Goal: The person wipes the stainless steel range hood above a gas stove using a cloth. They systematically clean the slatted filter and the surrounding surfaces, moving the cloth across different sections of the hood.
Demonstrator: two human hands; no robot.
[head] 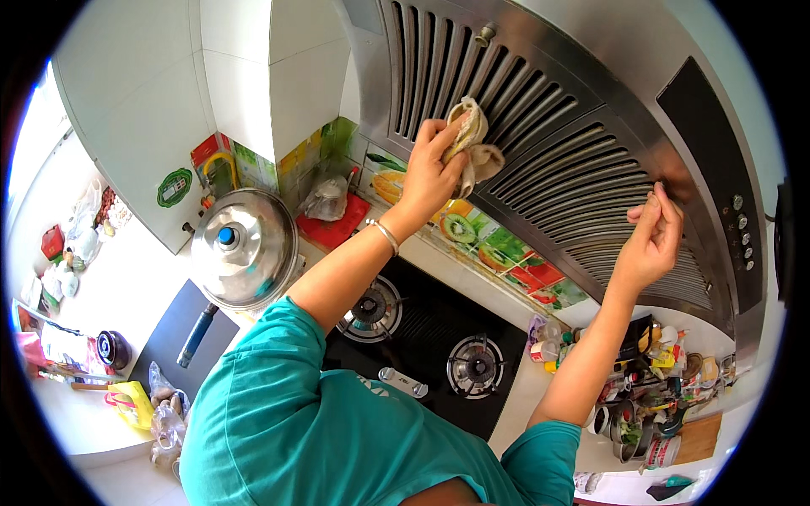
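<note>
A crumpled, stained beige cloth (471, 142) is gripped in my left hand (433, 161). That hand is raised to the lower edge of the slotted metal filter panel (436, 76) of a range hood. My right hand (652, 237) is at the second filter panel (569, 171), its thumb and fingertips pinched on a small knob that they mostly hide. A matching metal knob (486, 35) shows uncovered on the first panel. The steel hood body (639, 76) curves around both panels.
Below my arms lies a black glass gas hob (424, 310) with two burners. A lidded steel pot (247, 246) stands at the left, beside a dark-handled pan. Jars, bottles and bowls (658, 379) crowd the right counter. Bags of produce (168, 405) lie at the left.
</note>
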